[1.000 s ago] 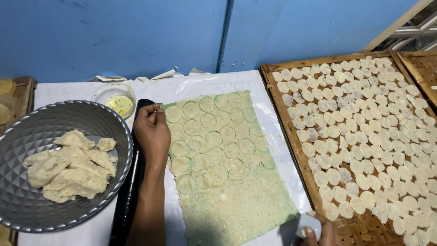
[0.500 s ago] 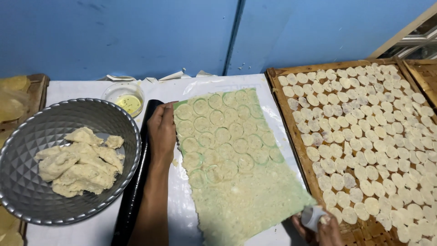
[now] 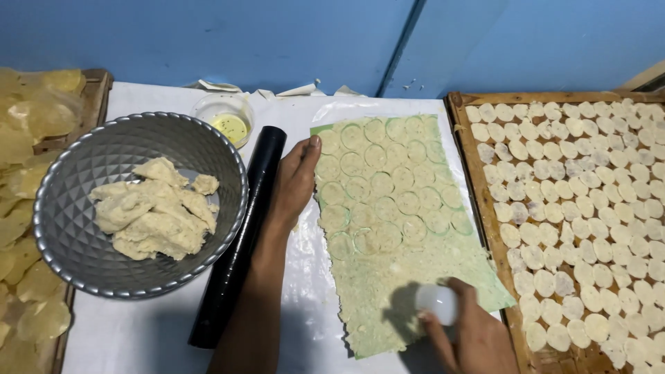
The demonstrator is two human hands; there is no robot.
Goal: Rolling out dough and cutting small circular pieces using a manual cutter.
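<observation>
Head view: right hand fingers grip white cutter on circle-scored dough sheet

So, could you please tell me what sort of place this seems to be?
Probably a small home kitchen or workshop making crackers by hand: a rolled dough sheet marked with circles, a wooden tray filled with cut rounds, and a metal bowl of dough scraps beside a black rolling pin.
</observation>
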